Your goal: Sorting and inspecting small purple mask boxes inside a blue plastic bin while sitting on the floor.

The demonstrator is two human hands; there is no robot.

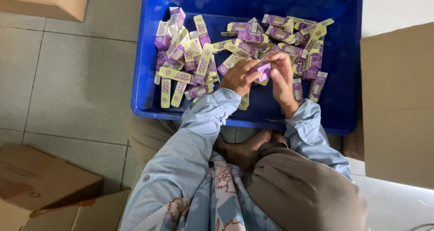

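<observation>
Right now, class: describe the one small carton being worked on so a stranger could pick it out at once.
Find the blue plastic tub on the tiled floor. Above its near edge, the left hand and right hand meet. The purple carton between them is the only one held up, not lying in the pile.

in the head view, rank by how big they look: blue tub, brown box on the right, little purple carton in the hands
1. blue tub
2. brown box, cut off by the frame, so its rank is unsure
3. purple carton, held by the left hand and right hand

Soft, even daylight, fairly bright. Faint glare on the blue tub's [348,5] upper rim; a soft shadow lies beneath its near edge. Focus stays sharp throughout.
</observation>
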